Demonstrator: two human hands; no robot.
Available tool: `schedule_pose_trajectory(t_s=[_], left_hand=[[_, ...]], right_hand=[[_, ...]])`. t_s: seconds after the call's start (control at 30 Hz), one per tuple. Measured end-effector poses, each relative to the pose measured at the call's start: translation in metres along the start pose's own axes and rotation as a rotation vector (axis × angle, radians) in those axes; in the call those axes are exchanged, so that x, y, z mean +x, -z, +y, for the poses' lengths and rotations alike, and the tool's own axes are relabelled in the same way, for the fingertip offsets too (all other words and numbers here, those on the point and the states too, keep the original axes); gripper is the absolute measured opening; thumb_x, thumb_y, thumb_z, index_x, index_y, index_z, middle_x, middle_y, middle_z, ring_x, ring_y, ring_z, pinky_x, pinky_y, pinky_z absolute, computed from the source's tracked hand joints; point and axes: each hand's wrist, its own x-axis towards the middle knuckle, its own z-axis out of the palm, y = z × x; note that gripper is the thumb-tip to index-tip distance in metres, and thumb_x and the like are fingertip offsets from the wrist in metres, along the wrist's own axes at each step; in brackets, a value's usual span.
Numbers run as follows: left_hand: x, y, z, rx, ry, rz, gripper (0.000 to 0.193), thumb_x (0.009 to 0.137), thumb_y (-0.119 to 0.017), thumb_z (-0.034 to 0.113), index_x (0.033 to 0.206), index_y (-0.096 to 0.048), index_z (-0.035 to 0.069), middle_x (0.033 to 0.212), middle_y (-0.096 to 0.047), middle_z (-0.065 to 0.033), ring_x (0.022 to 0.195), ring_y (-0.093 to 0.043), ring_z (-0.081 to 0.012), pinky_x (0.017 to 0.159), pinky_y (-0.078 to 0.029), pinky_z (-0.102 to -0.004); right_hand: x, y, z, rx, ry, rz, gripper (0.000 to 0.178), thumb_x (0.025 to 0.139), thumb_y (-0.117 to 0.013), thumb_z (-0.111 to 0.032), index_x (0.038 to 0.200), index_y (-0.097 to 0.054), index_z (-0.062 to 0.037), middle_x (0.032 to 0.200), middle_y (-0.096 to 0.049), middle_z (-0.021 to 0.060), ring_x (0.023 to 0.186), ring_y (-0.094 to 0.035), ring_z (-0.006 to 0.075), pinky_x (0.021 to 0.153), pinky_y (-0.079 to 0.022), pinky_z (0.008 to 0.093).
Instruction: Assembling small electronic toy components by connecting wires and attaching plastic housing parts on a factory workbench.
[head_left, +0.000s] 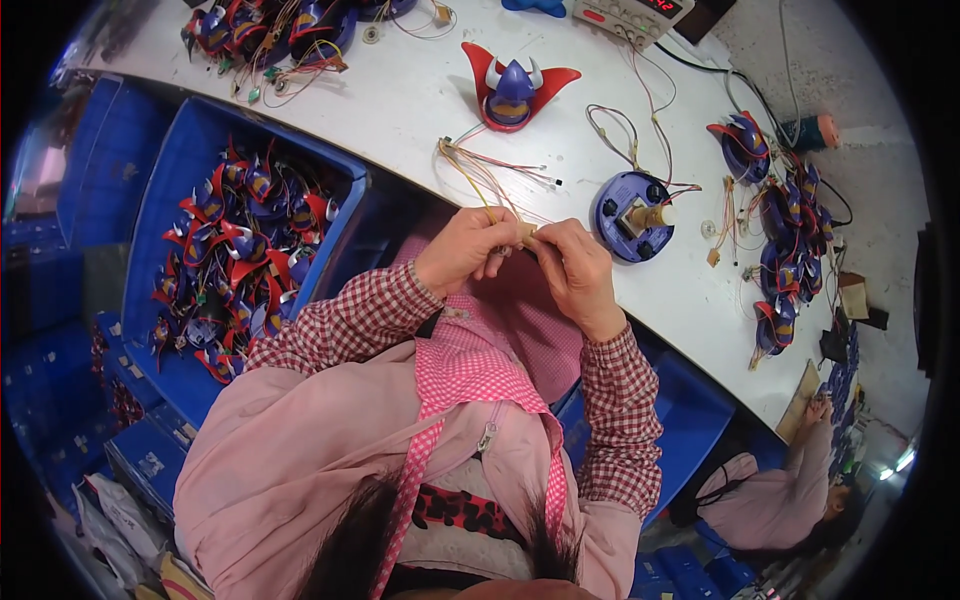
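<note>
My left hand [463, 250] and my right hand [580, 272] meet just off the table's near edge, both closed in a pinch. Between their fingertips is a small tan piece [529, 238] with thin wires; its exact kind is too small to make out. The coloured wires [455, 152] stretch from my fingers up over the white tabletop. They lead towards a purple toy head [511, 92] with white horns and a red winged collar, standing beyond my hands. To the right of my right hand lies a round purple base [632, 216] with a tan and white centre part.
A blue bin [358, 190] full of similar toy heads stands at left. More wired heads lie at the table's far left [300, 35] and in a row at right [785, 250]. A power supply [640, 15] sits at the back. Another person [770, 500] works at lower right.
</note>
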Motion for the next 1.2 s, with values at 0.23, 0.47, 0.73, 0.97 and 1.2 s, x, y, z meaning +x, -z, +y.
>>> schedule_pose_trajectory(t_s=[0.23,0.47,0.73,0.97,1.2], left_hand=[[0.000,-0.001,0.000,0.001,0.005,0.013,0.014,0.089,-0.053,0.015,0.082,-0.056,0.004,0.064,-0.052,0.0005,0.043,-0.045,-0.0039,0.038,-0.033,-0.0152],[0.008,-0.011,0.012,-0.003,-0.081,0.050,0.022,0.090,-0.053,0.019,0.099,-0.054,-0.001,0.079,-0.056,-0.0044,0.061,-0.056,-0.0072,0.053,-0.046,-0.0174],[-0.051,-0.023,-0.008,0.098,-0.336,0.208,0.039,0.087,-0.058,0.008,0.119,-0.038,-0.003,0.108,-0.043,-0.0099,0.094,-0.055,-0.0158,0.082,-0.049,-0.0252],[-0.030,-0.046,-0.009,0.522,-0.717,0.034,0.053,0.078,-0.067,0.007,0.121,-0.037,-0.001,0.112,-0.042,-0.0161,0.106,-0.050,-0.0262,0.088,-0.045,-0.0347],[0.087,-0.082,-0.007,1.336,-1.036,0.152,0.102,0.050,-0.081,0.047,0.122,-0.034,-0.008,0.125,-0.039,-0.0221,0.117,-0.038,-0.0362,0.092,-0.034,-0.0450]], right_hand=[[-0.002,-0.003,-0.001,0.008,0.015,0.031,0.014,0.076,-0.063,0.005,0.086,-0.057,-0.0011,0.073,-0.056,0.0111,0.063,-0.056,0.0241,0.055,-0.044,0.0298],[0.002,0.007,-0.007,-0.166,0.005,0.151,0.021,0.074,-0.066,0.001,0.094,-0.058,0.0002,0.081,-0.058,0.0139,0.066,-0.058,0.0267,0.058,-0.047,0.0317],[-0.054,0.074,0.011,-0.239,-0.299,0.326,0.032,0.077,-0.068,-0.005,0.106,-0.055,0.0020,0.087,-0.055,0.0113,0.066,-0.053,0.0162,0.058,-0.045,0.0259],[-0.022,0.079,0.025,-0.036,-0.445,0.446,0.035,0.076,-0.071,-0.012,0.106,-0.056,0.0013,0.085,-0.055,0.0078,0.062,-0.048,0.0118,0.055,-0.041,0.0241],[-0.011,0.069,0.051,-0.218,-0.392,0.268,0.030,0.078,-0.070,-0.016,0.100,-0.058,-0.0001,0.084,-0.057,0.0113,0.067,-0.055,0.0199,0.059,-0.044,0.0302]])
